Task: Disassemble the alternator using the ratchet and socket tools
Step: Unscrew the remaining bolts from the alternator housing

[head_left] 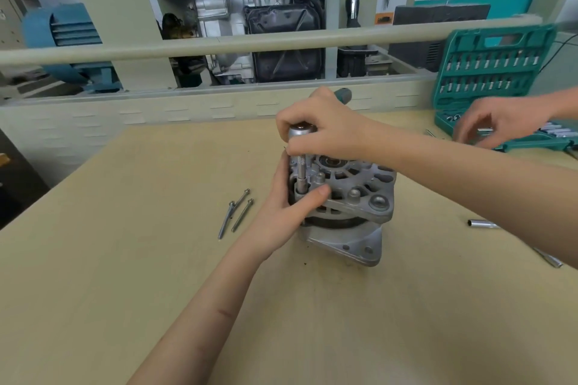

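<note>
A silver alternator (347,197) stands on end in the middle of the wooden table (125,228). My left hand (287,212) grips its left side, thumb across the top housing. My right hand (322,128) is closed on the ratchet (301,131), whose teal handle end (343,94) pokes out behind my knuckles. A knurled extension with a socket (301,175) runs straight down from the ratchet head into a bolt hole at the alternator's left edge. Three long bolts (236,212) lie on the table left of the alternator.
Another person's hand (494,125) reaches into the open teal socket case (488,72) at the back right. A loose socket (480,223) and another metal tool piece (549,258) lie on the table at right. Engine display stands sit behind a rail (219,44).
</note>
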The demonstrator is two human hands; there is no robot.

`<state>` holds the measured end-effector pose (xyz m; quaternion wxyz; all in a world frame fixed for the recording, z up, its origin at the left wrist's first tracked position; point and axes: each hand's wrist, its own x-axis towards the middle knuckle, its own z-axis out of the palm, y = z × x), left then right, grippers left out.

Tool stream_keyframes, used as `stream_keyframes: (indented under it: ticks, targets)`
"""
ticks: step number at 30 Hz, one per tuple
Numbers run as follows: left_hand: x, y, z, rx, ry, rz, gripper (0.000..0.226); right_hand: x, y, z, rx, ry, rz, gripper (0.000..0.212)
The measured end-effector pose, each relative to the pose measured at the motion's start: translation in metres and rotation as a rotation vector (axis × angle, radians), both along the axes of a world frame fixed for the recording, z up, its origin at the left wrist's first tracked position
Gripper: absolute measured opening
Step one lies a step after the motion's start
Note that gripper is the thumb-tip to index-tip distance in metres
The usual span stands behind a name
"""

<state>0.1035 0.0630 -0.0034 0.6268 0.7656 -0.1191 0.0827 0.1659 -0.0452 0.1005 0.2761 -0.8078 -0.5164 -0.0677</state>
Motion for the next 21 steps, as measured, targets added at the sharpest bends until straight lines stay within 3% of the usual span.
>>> stream_keyframes:
  ticks: [3,7,12,17,21]
  targets:
    - [0.003,0.001,-0.001,0.013,0.011,-0.006,0.077,0.005,0.008,0.001,0.024,0.153,0.049,0.015]
    - [0.005,0.004,-0.003,-0.002,0.037,-0.002,0.083,0.009,0.021,0.001,0.096,0.393,0.147,0.026]
    - [0.004,0.005,-0.004,0.030,0.052,0.033,0.087,0.013,0.025,-0.004,0.122,0.406,0.195,0.025]
    - [-0.001,0.003,0.001,0.064,-0.150,0.121,0.048,0.013,0.018,-0.004,0.108,0.368,0.177,0.024]
    - [-0.006,0.011,0.007,-0.010,-0.109,0.090,0.014,0.012,0.013,0.001,0.022,0.329,0.148,0.028]
